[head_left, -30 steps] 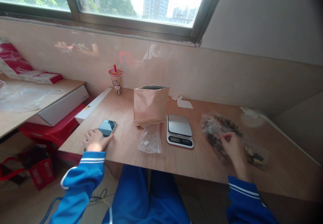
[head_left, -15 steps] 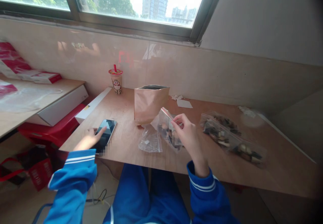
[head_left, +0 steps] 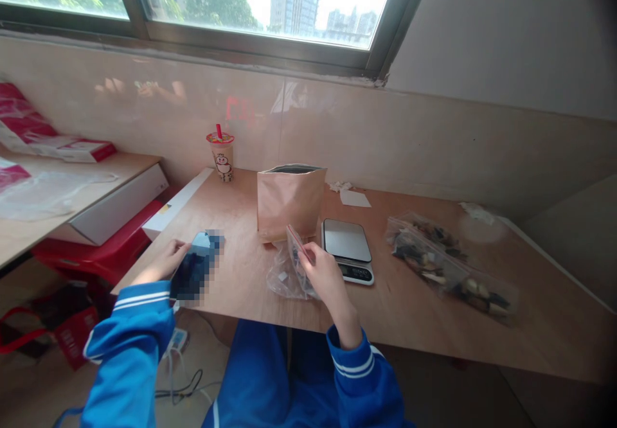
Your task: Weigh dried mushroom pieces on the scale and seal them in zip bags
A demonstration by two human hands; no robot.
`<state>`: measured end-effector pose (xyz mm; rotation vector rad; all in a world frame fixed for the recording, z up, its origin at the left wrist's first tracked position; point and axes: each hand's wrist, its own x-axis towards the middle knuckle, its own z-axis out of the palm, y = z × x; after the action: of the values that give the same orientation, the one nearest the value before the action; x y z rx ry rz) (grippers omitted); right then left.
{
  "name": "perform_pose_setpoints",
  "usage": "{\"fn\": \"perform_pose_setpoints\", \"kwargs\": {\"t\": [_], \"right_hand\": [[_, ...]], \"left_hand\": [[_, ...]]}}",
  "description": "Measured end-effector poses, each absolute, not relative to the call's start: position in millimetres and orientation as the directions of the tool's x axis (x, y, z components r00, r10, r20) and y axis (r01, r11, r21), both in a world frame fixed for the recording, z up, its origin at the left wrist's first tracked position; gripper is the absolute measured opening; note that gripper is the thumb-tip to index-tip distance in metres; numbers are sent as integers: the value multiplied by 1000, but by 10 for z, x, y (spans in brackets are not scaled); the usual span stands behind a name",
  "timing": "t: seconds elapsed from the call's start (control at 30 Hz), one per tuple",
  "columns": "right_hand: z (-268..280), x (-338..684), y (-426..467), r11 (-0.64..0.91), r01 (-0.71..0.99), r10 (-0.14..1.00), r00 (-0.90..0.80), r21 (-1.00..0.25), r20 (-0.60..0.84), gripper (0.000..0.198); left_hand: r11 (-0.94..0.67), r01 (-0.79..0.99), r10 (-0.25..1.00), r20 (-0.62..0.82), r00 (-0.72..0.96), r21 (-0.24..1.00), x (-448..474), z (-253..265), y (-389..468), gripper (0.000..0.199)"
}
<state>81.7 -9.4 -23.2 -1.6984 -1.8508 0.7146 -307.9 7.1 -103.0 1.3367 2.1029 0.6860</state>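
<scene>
My left hand [head_left: 164, 259] has its fingers closed round the left edge of a smartphone [head_left: 190, 270], whose screen is partly blurred. My right hand [head_left: 321, 270] pinches the top edge of a clear zip bag [head_left: 297, 258] with a red seal strip; the hand hides much of its contents. Beneath it lies a loose clear plastic bag [head_left: 279, 277]. A kraft paper pouch [head_left: 290, 203] stands upright behind the bags, its mouth open. Just right of my right hand sits a digital kitchen scale [head_left: 347, 241] with nothing on its plate.
Several filled zip bags [head_left: 443, 261] of dark and pale pieces lie on the table's right side. A drink cup [head_left: 222, 158] with a red straw stands at the back left. White paper [head_left: 355, 198] lies by the wall. A red stool [head_left: 96, 241] is at the left.
My right hand has moved left with the zip bag, uncovering the scale. My left hand's finger has left the phone screen and now sits at its edge.
</scene>
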Motion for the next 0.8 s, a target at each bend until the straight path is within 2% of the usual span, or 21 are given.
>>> {"fn": "perform_pose_setpoints", "kwargs": {"t": [0.1,0.13,0.27,0.53,0.8], "right_hand": [[-280,854,-100,64,663,997,-66,-746,26,20],[-294,864,-103,63,640,997,-67,-766,26,20],[-336,897,-128,69,552,995,-97,-831,18,24],[-363,996,-228,85,494,991,-135,-865,21,26],[-370,1074,-241,72,493,991,-136,-867,5,30]], "left_hand": [[468,540,879,-311,-360,699,-3091,-988,69,46],[470,531,878,-312,-363,705,-3084,-973,57,46],[414,516,898,-245,-365,750,-3049,-968,-4,47],[321,468,919,-151,-364,824,-3083,-1099,-43,61],[331,415,915,-180,-362,847,-2985,-1049,-55,63]]}}
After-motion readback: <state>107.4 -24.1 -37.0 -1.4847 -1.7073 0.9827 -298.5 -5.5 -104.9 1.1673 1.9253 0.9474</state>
